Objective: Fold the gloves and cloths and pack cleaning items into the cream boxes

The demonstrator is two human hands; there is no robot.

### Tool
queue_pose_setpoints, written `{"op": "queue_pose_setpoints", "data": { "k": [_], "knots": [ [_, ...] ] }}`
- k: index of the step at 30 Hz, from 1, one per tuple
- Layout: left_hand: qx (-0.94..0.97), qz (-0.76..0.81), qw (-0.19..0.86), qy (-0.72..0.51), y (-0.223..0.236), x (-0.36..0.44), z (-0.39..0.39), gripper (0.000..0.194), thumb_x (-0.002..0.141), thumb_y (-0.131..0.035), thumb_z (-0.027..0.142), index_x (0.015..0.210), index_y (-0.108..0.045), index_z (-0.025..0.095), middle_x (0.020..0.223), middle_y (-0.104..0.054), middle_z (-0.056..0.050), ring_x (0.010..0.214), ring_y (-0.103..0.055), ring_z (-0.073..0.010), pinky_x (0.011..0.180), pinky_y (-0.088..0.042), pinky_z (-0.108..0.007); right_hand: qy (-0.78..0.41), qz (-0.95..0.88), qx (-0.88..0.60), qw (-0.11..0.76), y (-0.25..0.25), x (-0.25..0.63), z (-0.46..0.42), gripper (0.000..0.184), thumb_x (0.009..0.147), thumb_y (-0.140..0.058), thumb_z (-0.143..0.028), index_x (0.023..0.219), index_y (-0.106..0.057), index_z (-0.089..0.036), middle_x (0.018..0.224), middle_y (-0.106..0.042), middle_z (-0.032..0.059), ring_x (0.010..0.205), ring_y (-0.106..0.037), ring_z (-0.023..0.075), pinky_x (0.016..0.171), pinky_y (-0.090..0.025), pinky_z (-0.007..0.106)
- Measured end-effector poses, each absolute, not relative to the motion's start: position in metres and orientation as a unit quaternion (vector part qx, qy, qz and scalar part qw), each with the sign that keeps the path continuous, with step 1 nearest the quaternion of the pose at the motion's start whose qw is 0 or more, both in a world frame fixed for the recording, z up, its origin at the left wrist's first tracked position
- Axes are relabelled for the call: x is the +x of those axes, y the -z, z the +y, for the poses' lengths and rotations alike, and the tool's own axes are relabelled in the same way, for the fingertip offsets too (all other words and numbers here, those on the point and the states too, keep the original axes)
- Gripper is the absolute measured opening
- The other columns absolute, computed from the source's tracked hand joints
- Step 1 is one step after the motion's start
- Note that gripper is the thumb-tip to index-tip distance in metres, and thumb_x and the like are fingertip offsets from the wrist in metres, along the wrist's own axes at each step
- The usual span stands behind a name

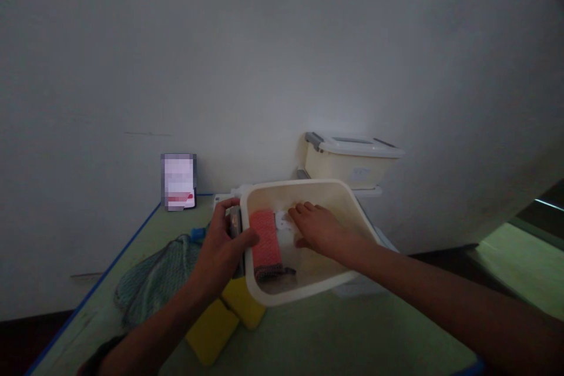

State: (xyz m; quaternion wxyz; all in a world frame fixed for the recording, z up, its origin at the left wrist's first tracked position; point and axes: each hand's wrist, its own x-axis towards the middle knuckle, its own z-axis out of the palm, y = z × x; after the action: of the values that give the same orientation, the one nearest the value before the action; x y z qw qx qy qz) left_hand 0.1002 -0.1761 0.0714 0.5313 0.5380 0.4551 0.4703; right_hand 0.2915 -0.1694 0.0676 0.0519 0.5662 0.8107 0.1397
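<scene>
A cream plastic storage bin (304,296) stands tilted toward me, without a lid on it. My left hand (229,238) grips its left wall, the thumb over the rim and the fingers outside by a grey latch (235,221). Inside, along the left wall, lies a folded red cloth (265,238) with a dark edge. My right hand (319,229) reaches into the bin, fingers stretched out and palm down. Its fingertips are beside a small white piece (283,221); whether they touch it I cannot tell.
Yellow sponges (214,329) and a green-blue mesh bag (154,282) lie on the green table (308,346), left of and below the bin. A phone (179,181) with a blurred screen leans on the wall. Behind, a lidded cream box (339,167) sits on another lid.
</scene>
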Motion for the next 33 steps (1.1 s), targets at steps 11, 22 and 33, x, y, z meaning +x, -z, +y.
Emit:
{"op": "queue_pose_setpoints", "data": {
  "k": [11, 22, 33],
  "knots": [
    [0.524, 0.464, 0.530, -0.478, -0.072, 0.102, -0.177, 0.053, 0.059, -0.056, 0.021, 0.110, -0.042, 0.023, 0.076, -0.057, 0.002, 0.057, -0.054, -0.0137, 0.049, -0.043, -0.023, -0.178, 0.817, 0.532, 0.133, -0.099, 0.332, -0.166, 0.021, 0.070, -0.070, -0.017, 0.090, -0.067, -0.011, 0.098, -0.064, 0.0159, 0.100, -0.056, 0.0305, 0.084, -0.039, 0.039],
    [0.524, 0.458, 0.540, -0.473, -0.073, 0.106, -0.178, 0.052, 0.059, -0.056, 0.022, 0.109, -0.045, 0.023, 0.077, -0.059, 0.001, 0.061, -0.057, -0.0155, 0.051, -0.045, -0.023, -0.057, 0.821, 0.528, 0.210, -0.095, 0.335, -0.173, 0.023, 0.075, -0.064, -0.039, 0.085, -0.069, -0.019, 0.084, -0.070, 0.0068, 0.080, -0.065, 0.0215, 0.066, -0.043, 0.028],
    [0.543, 0.437, 0.571, -0.434, -0.069, 0.101, -0.171, 0.054, 0.060, -0.057, 0.021, 0.113, -0.046, 0.024, 0.081, -0.057, 0.001, 0.063, -0.058, -0.0170, 0.048, -0.045, -0.024, -0.067, 0.793, 0.556, 0.241, -0.090, 0.317, -0.176, 0.023, 0.075, -0.062, -0.023, 0.093, -0.069, -0.010, 0.096, -0.069, 0.0172, 0.091, -0.064, 0.0276, 0.072, -0.047, 0.034]
  ]
}}
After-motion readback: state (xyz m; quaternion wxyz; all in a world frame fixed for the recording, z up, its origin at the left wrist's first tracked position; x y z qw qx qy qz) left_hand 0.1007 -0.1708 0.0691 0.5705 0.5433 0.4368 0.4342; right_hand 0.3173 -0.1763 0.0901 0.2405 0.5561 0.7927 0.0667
